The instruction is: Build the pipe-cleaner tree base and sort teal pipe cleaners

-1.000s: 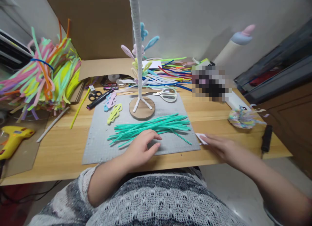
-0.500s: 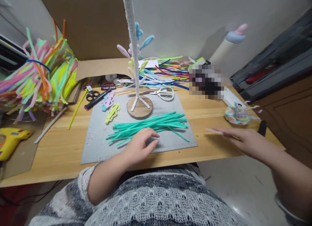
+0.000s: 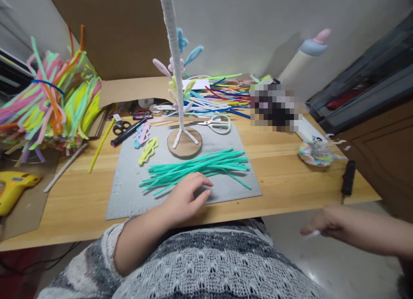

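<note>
My left hand [image 3: 189, 195] rests at the near edge of a pile of teal pipe cleaners [image 3: 200, 165], thumb and fingers apart, holding nothing. The pile lies on a grey cutting mat [image 3: 226, 140]. Beyond it, a white-wrapped stem [image 3: 177, 66] stands upright on a round cardboard base [image 3: 185, 150]. My right hand [image 3: 322, 223] is off the table's front edge at the right, fingers closed on a small white thing that is too blurred to name.
Pale-handled scissors [image 3: 219, 124] lie behind the base. Yellow and pink-blue bent pieces [image 3: 149, 151] sit on the mat's left. A yellow glue gun [image 3: 16, 189] and bundled pipe cleaners [image 3: 51, 101] are far left. A black-handled tool [image 3: 348, 178] lies at the right edge.
My right hand has moved down and toward me, from above the tabletop to beyond its front edge, uncovering the black-handled tool. My left hand has barely moved.
</note>
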Available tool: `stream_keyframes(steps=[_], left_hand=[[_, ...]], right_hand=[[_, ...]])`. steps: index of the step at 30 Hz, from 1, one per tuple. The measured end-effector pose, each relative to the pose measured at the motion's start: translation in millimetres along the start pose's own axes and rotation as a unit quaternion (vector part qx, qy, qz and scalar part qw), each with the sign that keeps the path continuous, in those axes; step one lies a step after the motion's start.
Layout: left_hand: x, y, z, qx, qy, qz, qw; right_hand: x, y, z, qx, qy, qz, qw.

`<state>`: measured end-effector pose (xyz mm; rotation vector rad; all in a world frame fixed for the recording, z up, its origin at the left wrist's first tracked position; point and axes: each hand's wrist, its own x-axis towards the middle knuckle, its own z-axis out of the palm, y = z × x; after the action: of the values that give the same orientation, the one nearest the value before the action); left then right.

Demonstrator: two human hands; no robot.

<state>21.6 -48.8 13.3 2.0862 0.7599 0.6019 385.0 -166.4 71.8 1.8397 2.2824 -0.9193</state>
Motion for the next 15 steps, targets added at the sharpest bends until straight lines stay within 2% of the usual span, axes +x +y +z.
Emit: stream_keyframes(steps=[1,3,4,5,7,8,11,13,15], left_hand=[[0,0,0.3,0.000,0.000,0.000,1.000],[1,-1,0.4,-0.002,0.003,0.000,1.000],[2,-1,0.0,-0.004,0.009,0.002,1.000],[2,-2,-0.5,-0.005,0.015,0.004,1.000],[3,-3,-1.9,-0.011,0.032,0.012,0.999],[3,-3,-2.7,-0.014,0.040,0.016,0.999],[3,-4,-4.1,-0.019,0.056,0.024,0.998],[3,-4,-4.2,-0.015,0.058,0.024,0.998],[3,-5,-4.0,-0.012,0.058,0.023,0.998]], right_hand=[[8,-1,-10,0.037,-0.063,-0.014,0.997],[35,0,-30,0.070,-0.063,-0.020,0.995],[53,0,-39,0.066,-0.021,-0.021,0.997],[72,1,-46,0.047,0.045,-0.015,0.998],[116,2,-55,-0.019,0.166,0.038,0.985],[139,2,-58,-0.053,0.206,0.070,0.974],[204,4,-60,-0.096,0.280,0.127,0.947],[238,5,-60,-0.092,0.301,0.110,0.943],[259,8,-60,-0.086,0.290,0.093,0.949]])
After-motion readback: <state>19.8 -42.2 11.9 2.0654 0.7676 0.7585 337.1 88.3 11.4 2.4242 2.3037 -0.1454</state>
